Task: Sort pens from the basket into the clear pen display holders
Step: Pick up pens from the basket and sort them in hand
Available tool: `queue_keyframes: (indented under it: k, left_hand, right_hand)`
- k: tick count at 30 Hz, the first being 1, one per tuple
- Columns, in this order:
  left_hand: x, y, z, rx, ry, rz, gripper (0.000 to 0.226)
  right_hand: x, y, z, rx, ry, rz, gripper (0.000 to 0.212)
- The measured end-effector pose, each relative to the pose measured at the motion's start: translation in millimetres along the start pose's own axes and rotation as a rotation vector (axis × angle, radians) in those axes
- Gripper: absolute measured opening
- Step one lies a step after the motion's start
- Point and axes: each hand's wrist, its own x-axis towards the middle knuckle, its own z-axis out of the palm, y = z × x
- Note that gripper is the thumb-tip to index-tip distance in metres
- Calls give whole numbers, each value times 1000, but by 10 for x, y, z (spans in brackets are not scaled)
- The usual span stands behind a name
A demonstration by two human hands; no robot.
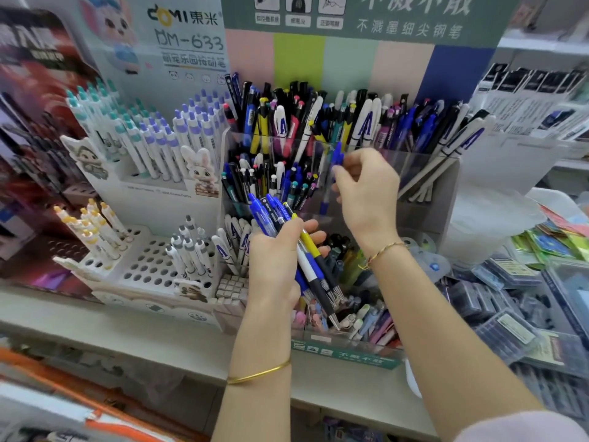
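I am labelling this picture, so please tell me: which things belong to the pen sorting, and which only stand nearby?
Job: left hand gripping bunch of pens; right hand pinching blue pen; clear holder.
Nearby: white pen stand; plastic packets; green sign.

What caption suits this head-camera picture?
Left hand grips a pen bundle; right hand pinches a blue pen at the clear holder.

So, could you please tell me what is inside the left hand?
A bundle of pens, mostly blue, one yellow, tips pointing down; the left hand covers their middles.
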Motion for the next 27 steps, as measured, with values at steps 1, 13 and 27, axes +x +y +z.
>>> queue_keyframes:
  k: [1, 13, 27]
  left_hand:
    - [2, -1, 3, 4, 1, -8, 7]
    - [-17, 14, 49, -4, -125, 0, 3]
    - [6, 23, 151, 27, -113, -2, 7]
  right_hand:
    - [2, 25, 38, -53, -29, 13, 10]
    - [-19, 28, 77, -533, -101, 54, 20]
    - [-127, -108, -287, 239, -347, 257, 29]
